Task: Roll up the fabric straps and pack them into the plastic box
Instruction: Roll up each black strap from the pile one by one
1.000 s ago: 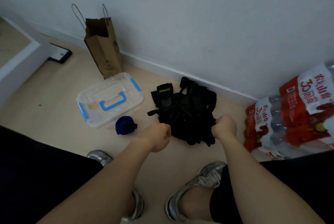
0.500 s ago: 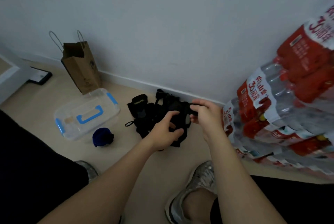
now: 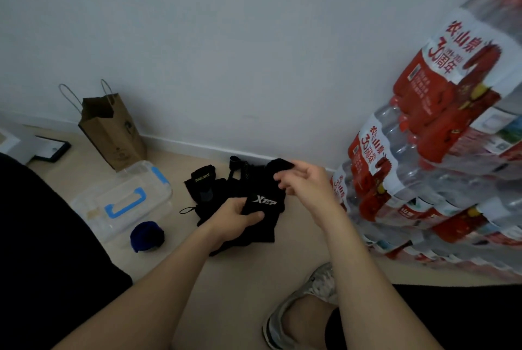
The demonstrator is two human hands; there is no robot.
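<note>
Both ends of one black strap [image 3: 264, 203] held over the floor pile [image 3: 209, 194]: my left hand [image 3: 234, 219] grips the logo end, my right hand [image 3: 308, 191] pinches the far end, straightening it for rolling, plastic box [image 3: 93, 208] lidded nearby.

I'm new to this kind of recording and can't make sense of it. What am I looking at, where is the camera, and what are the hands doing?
There is no machine here. These are a person's two bare hands, filmed by one wide-angle camera worn on the head, which looks forward and down. The left hand grips a black strap with white lettering, and the right hand pinches its upper end. Under them on the floor lies a pile of more black straps. To the left are a closed, clear plastic box, a rolled blue strap beside it, and a brown paper bag by the wall. Packs of bottled water are stacked on the right.
</note>
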